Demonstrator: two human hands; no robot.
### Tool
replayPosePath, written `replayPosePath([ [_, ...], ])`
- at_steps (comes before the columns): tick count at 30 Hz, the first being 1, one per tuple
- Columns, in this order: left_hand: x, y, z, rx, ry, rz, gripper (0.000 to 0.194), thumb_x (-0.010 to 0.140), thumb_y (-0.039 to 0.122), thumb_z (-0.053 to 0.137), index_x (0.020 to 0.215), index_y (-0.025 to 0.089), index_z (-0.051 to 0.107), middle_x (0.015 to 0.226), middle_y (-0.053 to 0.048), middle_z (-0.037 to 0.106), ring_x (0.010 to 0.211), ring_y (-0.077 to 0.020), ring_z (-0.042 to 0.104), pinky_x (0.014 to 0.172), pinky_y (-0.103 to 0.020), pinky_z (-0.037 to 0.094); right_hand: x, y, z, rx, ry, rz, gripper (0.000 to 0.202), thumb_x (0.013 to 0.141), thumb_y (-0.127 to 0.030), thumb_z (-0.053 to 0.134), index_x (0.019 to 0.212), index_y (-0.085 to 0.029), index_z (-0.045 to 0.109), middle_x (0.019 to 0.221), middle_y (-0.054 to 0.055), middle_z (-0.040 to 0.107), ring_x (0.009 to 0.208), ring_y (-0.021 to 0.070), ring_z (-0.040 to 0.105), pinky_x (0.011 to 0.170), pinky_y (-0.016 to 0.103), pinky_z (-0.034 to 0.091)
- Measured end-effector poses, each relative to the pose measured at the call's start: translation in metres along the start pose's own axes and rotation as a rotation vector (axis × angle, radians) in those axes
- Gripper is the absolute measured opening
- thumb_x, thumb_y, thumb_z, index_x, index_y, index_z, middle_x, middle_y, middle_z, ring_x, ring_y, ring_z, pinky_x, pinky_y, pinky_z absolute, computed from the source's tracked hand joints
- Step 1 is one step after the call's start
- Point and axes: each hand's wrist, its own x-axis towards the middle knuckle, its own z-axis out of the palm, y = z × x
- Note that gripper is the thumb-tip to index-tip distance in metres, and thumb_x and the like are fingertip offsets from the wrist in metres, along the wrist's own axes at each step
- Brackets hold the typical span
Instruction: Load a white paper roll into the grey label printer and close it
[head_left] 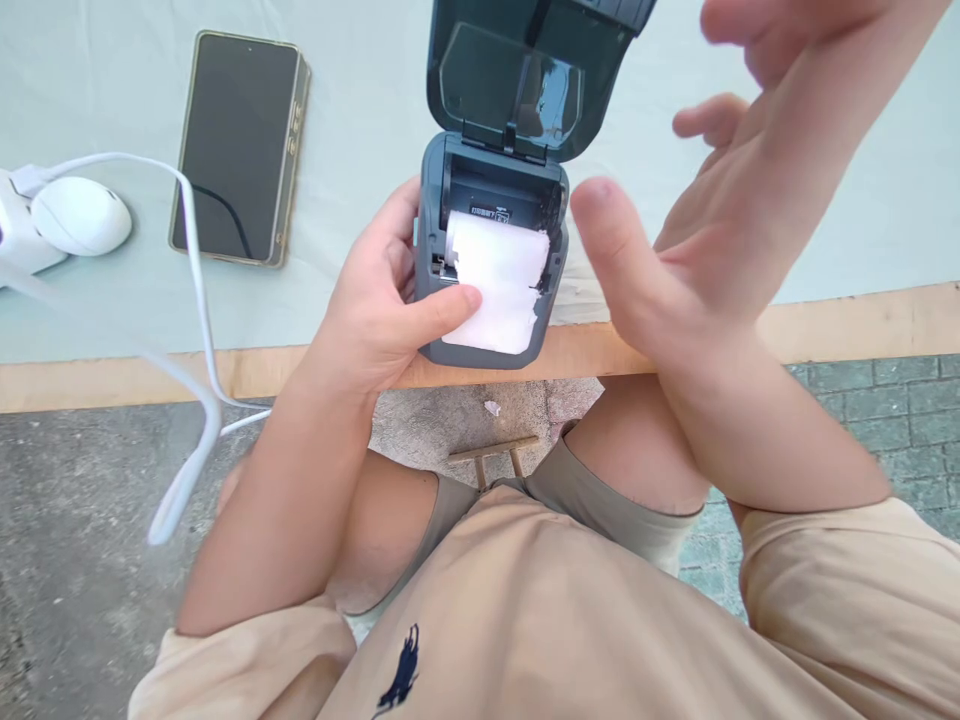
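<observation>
A dark grey portable thermal printer [491, 345] rests near the table's front edge with its tinted lid [510, 80] swung up. Inside its bay lies a white paper roll [499, 250], torn along the right side, and the loose end [491, 320] hangs forward over the printer's front. My left hand [401, 290] grips the printer from the left, its thumb pressing on the paper. To the right of the printer, my right hand [720, 190] is raised close to the camera, fingers apart and holding nothing. Its thumb tip is near the printer's right side without visibly gripping it.
Left of the printer lies a phone [236, 150] in a clear case. Beyond it are a white rounded device [82, 215] and a white cable [195, 270] drooping over the table's wooden edge [862, 320]. A paper scrap [491, 408] is on the ground below.
</observation>
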Motion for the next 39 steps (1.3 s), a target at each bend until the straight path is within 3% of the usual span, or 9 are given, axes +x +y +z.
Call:
replayPosePath([
  [2,-0.001,0.001,0.002,-0.004,0.014,-0.017,0.07,0.062,0.028,0.078,0.125,0.017,0.05,0.102,-0.005,0.065,0.088,-0.0158,0.068,0.068,-0.026,0.058,0.005,0.006,-0.001,0.108,0.009,0.022,0.055,0.088,-0.038,0.055,0.136,-0.018,0.037,0.145,0.006,0.037,0.137,0.0183,0.041,0.109,0.031,0.043],
  [6,-0.002,0.003,0.005,-0.033,0.081,-0.039,0.065,0.062,0.025,0.078,0.121,0.017,0.055,0.099,-0.003,0.067,0.081,-0.0118,0.068,0.064,-0.021,0.057,0.011,0.015,0.0,0.286,-0.057,-0.077,0.047,0.091,-0.031,0.05,0.133,-0.017,0.038,0.119,0.002,0.059,0.111,0.0092,0.059,0.086,0.021,0.05],
  [11,-0.002,0.002,0.004,-0.032,0.075,-0.013,0.059,0.067,0.034,0.077,0.119,0.017,0.055,0.098,-0.002,0.067,0.083,-0.0132,0.07,0.065,-0.023,0.058,0.006,0.009,-0.006,0.224,-0.152,-0.005,0.045,0.084,-0.029,0.057,0.126,-0.012,0.047,0.125,0.004,0.053,0.117,0.0096,0.054,0.086,0.021,0.047],
  [19,-0.003,0.005,0.005,0.018,0.097,-0.033,0.058,0.071,0.043,0.075,0.118,0.015,0.055,0.097,-0.003,0.066,0.082,-0.0191,0.073,0.064,-0.033,0.062,0.008,0.019,-0.01,0.242,-0.308,-0.169,0.047,0.081,-0.04,0.062,0.122,-0.023,0.046,0.129,-0.001,0.05,0.104,0.0092,0.058,0.081,0.024,0.043],
  [24,-0.002,0.006,0.004,0.008,0.03,-0.004,0.062,0.071,0.04,0.075,0.122,0.014,0.054,0.102,-0.005,0.066,0.088,-0.0192,0.073,0.064,-0.03,0.062,0.007,0.019,-0.009,0.264,-0.212,0.005,0.05,0.084,-0.032,0.058,0.13,-0.018,0.043,0.135,0.002,0.048,0.113,0.0087,0.054,0.081,0.02,0.046],
  [27,-0.001,0.005,0.005,-0.079,0.02,0.001,0.062,0.074,0.043,0.072,0.124,0.014,0.05,0.098,-0.006,0.064,0.088,-0.0214,0.073,0.06,-0.03,0.062,0.006,0.015,-0.007,0.322,-0.379,0.088,0.054,0.086,-0.039,0.057,0.132,-0.016,0.04,0.138,0.005,0.046,0.125,0.0117,0.05,0.093,0.023,0.051],
  [30,0.0,0.005,0.007,-0.108,0.055,-0.03,0.063,0.076,0.051,0.069,0.122,0.013,0.049,0.098,-0.007,0.063,0.094,-0.0276,0.073,0.061,-0.034,0.062,0.005,0.011,-0.003,0.404,-0.527,0.134,0.058,0.087,-0.04,0.057,0.135,-0.016,0.035,0.139,0.006,0.043,0.116,0.0109,0.054,0.081,0.021,0.055],
  [33,0.001,0.005,0.007,-0.075,0.048,-0.008,0.061,0.078,0.053,0.066,0.121,0.013,0.049,0.096,-0.006,0.061,0.097,-0.0297,0.072,0.063,-0.038,0.063,0.004,0.008,0.0,0.435,-0.538,0.167,0.058,0.088,-0.039,0.057,0.135,-0.017,0.032,0.14,0.006,0.039,0.115,0.0111,0.053,0.07,0.017,0.054],
  [39,0.0,0.005,0.005,-0.042,0.003,-0.002,0.062,0.078,0.05,0.067,0.123,0.012,0.049,0.098,-0.005,0.061,0.107,-0.0309,0.069,0.074,-0.046,0.063,0.005,0.007,0.001,0.43,-0.555,0.193,0.054,0.088,-0.041,0.059,0.132,-0.021,0.033,0.138,0.007,0.038,0.116,0.0128,0.053,0.077,0.018,0.054],
])
